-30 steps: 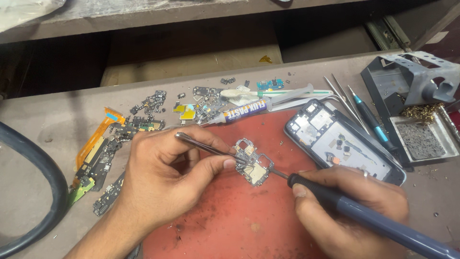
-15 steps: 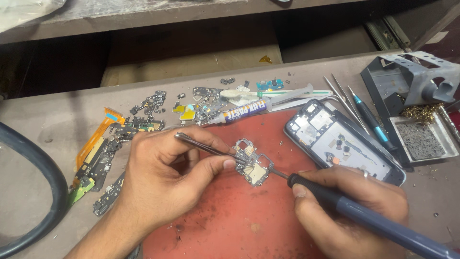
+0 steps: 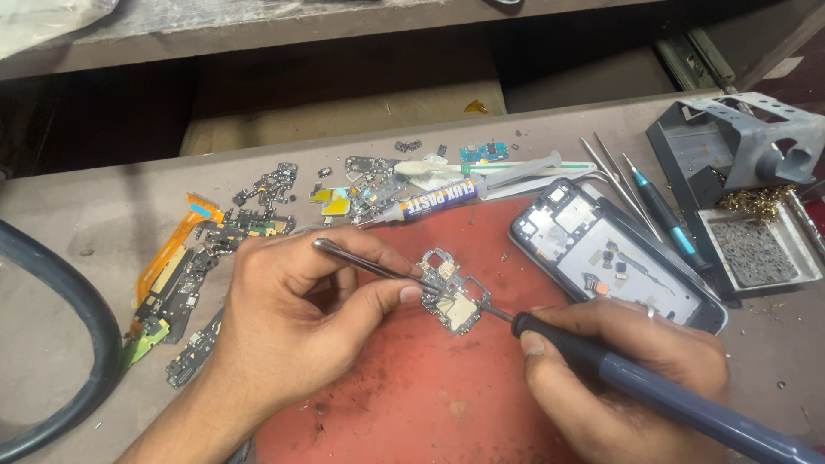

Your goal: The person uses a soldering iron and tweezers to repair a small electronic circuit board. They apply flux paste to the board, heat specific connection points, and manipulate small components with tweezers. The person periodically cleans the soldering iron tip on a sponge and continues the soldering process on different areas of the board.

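A small phone circuit board (image 3: 453,294) lies on a red work mat (image 3: 412,387). My left hand (image 3: 301,314) grips metal tweezers (image 3: 365,265) whose tips rest on the board's left part. My right hand (image 3: 627,378) holds a soldering iron (image 3: 662,397) with a dark blue-grey handle, its thin tip touching the board's right edge. Both hands rest on the mat on either side of the board.
An opened phone frame (image 3: 606,253) lies right of the board. A flux syringe (image 3: 464,193), spare tweezers (image 3: 614,176) and a screwdriver (image 3: 662,210) lie behind. An iron stand with a sponge tray (image 3: 760,249) is at right. Flex cables and board scraps (image 3: 198,266) and a black cable (image 3: 77,344) are at left.
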